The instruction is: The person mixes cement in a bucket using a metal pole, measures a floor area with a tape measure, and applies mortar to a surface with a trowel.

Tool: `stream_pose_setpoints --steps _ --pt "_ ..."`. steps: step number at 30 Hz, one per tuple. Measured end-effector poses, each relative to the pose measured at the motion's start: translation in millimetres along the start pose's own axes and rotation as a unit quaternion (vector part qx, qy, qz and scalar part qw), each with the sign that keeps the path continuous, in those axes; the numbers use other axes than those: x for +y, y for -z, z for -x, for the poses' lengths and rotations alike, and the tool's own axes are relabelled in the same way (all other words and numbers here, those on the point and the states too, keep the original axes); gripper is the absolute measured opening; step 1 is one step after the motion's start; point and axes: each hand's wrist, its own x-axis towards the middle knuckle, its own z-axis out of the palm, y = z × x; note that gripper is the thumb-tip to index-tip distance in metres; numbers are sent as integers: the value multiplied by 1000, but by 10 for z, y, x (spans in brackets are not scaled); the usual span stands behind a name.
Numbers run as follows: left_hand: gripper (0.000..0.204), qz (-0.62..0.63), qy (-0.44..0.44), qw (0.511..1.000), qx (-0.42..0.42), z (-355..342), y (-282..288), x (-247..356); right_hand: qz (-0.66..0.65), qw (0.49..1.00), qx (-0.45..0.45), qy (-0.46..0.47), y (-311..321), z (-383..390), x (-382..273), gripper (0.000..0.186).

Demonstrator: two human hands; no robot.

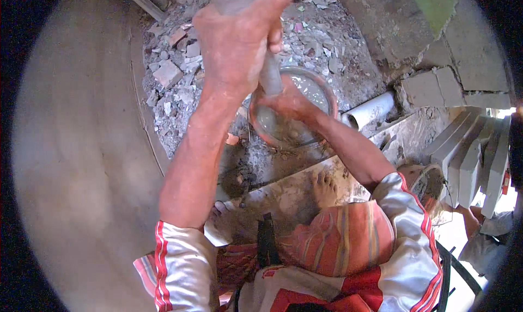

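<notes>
My left hand [233,48] is closed round a grey, dust-coated pole [272,72] high in the view, where the top of it is wider and runs out of sight. Lower down, my right hand [284,102] grips the same pole, its fingers partly hidden. The pole reaches down over a round reddish bucket [327,91] holding murky grey liquid, and my right hand is above that bucket. The lower end of the pole is hidden by my right hand.
Broken rubble [171,72] surrounds the bucket, beside a plastered wall [76,159]. A pale pipe [373,108], concrete blocks [430,91] and leaning slabs [463,159] are on the right. My bare feet [325,189] rest on a dirty ledge [283,197].
</notes>
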Motion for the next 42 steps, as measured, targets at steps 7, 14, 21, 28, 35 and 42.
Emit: stream_pose_setpoints --steps 7,14,21,28,35,42 --pt "31 54 -18 997 43 143 -95 688 8 1000 -1 7 82 242 -722 23" --pt "33 -4 -92 996 -18 66 -148 586 66 996 30 43 132 322 -614 24" --pt "29 62 38 997 19 171 -14 -175 125 990 55 -36 -7 276 68 25" --pt "27 64 -36 997 3 37 -78 -63 18 997 76 4 49 65 -131 24" --pt "34 1 -113 994 -6 -225 -120 558 82 995 56 6 253 -339 -660 34" --pt "40 25 -150 987 47 -157 -206 750 84 994 68 30 123 -227 -925 36"
